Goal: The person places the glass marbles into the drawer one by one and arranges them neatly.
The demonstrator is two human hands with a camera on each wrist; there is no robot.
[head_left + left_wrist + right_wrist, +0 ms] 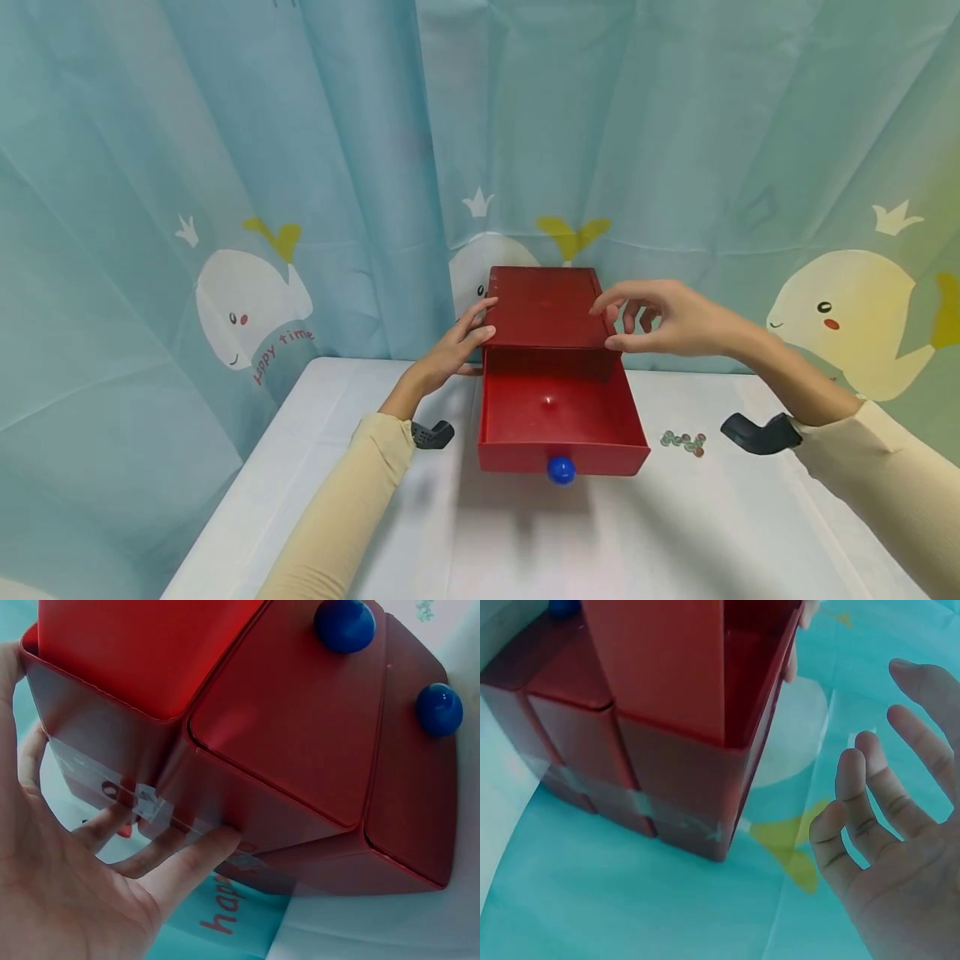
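A red cabinet point(543, 304) point(285, 727) point(675, 787) has its top drawer point(517, 457) pulled out, with the red floor showing and a blue knob point(561, 470) on the front. Two lower closed drawers with blue knobs show in the left wrist view. My left hand point(450, 354) point(82, 877) rests on the cabinet's left side, fingers spread against its taped wall. Beside the top right corner my right hand point(667, 317) point(900, 825) hovers with loosely bent fingers and holds nothing; in the right wrist view it is apart from the cabinet.
Several small round pieces point(683, 441) in green and red lie on the white table point(600, 542), right of the drawer. A blue-green curtain point(360, 167) with whale prints hangs right behind the cabinet.
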